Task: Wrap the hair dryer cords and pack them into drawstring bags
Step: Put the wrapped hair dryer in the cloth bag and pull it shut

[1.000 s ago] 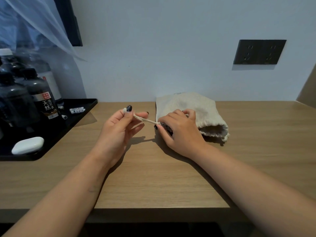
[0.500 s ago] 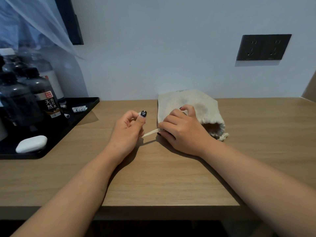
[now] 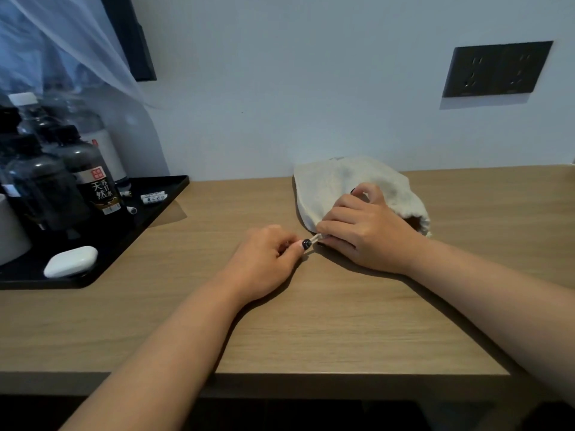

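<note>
Two hands: left hand [image 3: 267, 259] pinches drawstring [image 3: 316, 237], right hand [image 3: 364, 234] presses bag [image 3: 336, 181].

The dark bottle [image 3: 93, 178] at nine o'clock, standing on the black tray [image 3: 161, 200], carries a label with the white characters 天然 and 苏打水 below a small red seal whose print is too small to read.

The wooden table [image 3: 342, 321] carries a cloth drawstring bag [image 3: 339, 185] and a black tray [image 3: 155, 197].
</note>
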